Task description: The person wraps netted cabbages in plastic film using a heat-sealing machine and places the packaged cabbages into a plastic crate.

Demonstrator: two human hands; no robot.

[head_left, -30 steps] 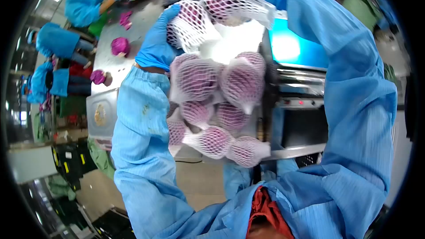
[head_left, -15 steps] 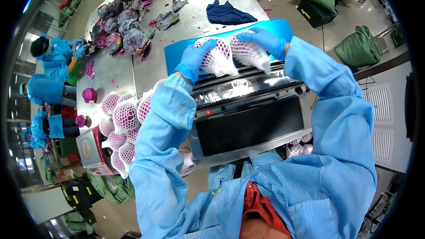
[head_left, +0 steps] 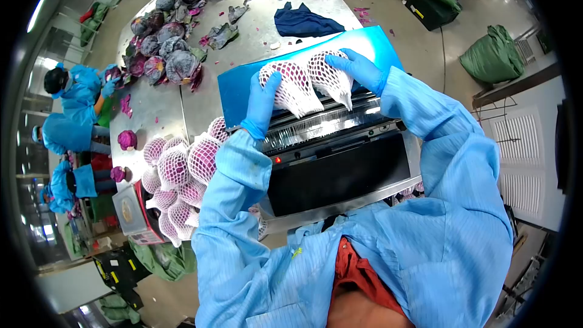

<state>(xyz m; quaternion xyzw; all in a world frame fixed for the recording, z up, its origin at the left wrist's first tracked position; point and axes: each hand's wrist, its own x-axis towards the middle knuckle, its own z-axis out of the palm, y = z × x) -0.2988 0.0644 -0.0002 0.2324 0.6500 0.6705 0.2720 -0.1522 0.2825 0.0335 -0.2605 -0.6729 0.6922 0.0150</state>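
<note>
My left hand [head_left: 262,102], in a blue glove, is closed around the left side of a purple cabbage [head_left: 289,83] in a white foam net. My gloved right hand [head_left: 363,71] grips the top right of a second netted purple cabbage [head_left: 328,74]. The two cabbages lie side by side, almost touching, on a shiny blue sheet [head_left: 235,88]. Their loose net ends point toward me, over the metal bar of a machine [head_left: 316,129] with a dark front panel and a lit red light. Parts of both palms are hidden.
Several netted cabbages [head_left: 173,169] are piled to the left, beside a boxy scale-like unit [head_left: 130,209]. Unwrapped cabbages [head_left: 182,65] and loose leaves lie farther up the metal table [head_left: 164,97], near a navy cloth [head_left: 305,21]. Co-workers in blue [head_left: 79,97] stand at left.
The right cabbage has turned, its net end swinging from lower right to nearly straight toward me. My left hand has slid lower along its cabbage's side. The whole view has shifted slightly.
</note>
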